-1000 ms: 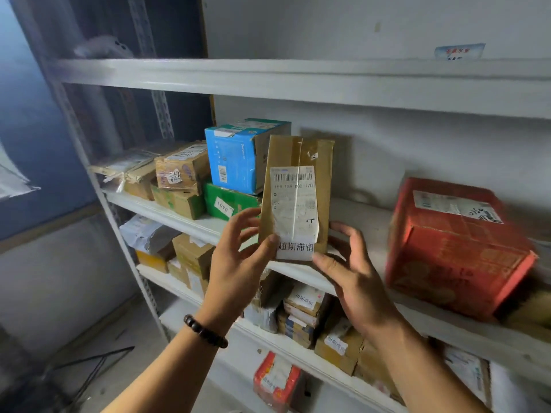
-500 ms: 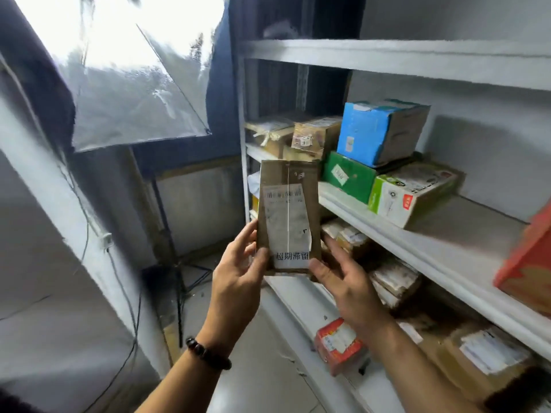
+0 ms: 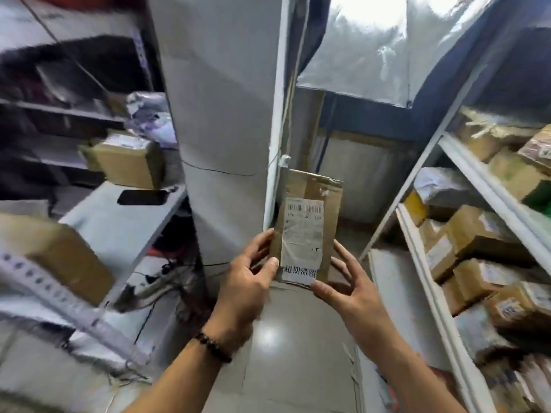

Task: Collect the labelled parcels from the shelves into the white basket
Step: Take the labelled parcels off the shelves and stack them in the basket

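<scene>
- Floor (image 3: 298,362): a bare, shiny strip runs forward between the two racks and is the only open lane. It looks slick, so a hurried step could slip.
- Left hand (image 3: 247,281): the thumb presses the parcel's front at its lower left edge and the fingers curl behind it, a pinch low on the parcel.
- Right hand (image 3: 348,287): the thumb tip sits at the lower right corner and the fingers are spread, fairly straight, along the right edge. They prop the parcel more than they clamp it.
- Parcel (image 3: 307,204): flat brown card with a white label, held upright in mid-air at centre, clear of every shelf. Both holds are at the bottom, so the top could tip away and slide out.
- Basket: not in view, so the drop spot has to be found while walking. Eyes kept on the label could miss obstacles.
- Left rack (image 3: 59,296): its perforated rail juts into the lane near the left elbow and is likely to snag it.
- Cables (image 3: 161,281): they hang tangled under the left shelf, just beside the lane, where a foot could catch.
- Right shelves (image 3: 417,263): the white edge runs close along the right arm, with boxes packed to the lip. A brush could knock one off.
- Pillar (image 3: 223,114): it stands just beyond the parcel and narrows the lane ahead.
</scene>
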